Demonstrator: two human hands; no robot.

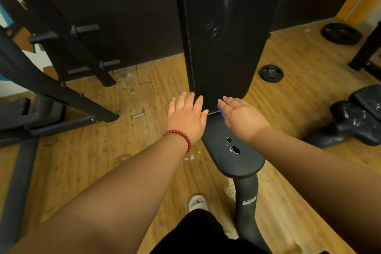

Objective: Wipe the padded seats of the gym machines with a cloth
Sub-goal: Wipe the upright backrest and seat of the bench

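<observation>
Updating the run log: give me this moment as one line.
left hand: open, by back pad lower edge | right hand: flat on purple cloth at pad joint | seat pad: two tears

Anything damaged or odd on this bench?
Yes. The seat pad has two torn holes near its middle, with ragged pale edges. The back pad above it shows whitish smears.

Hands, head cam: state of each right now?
Left hand: open, fingers spread, holding nothing.
Right hand: open, fingers straight, laid flat over a purple cloth, mostly hidden beneath it.
</observation>
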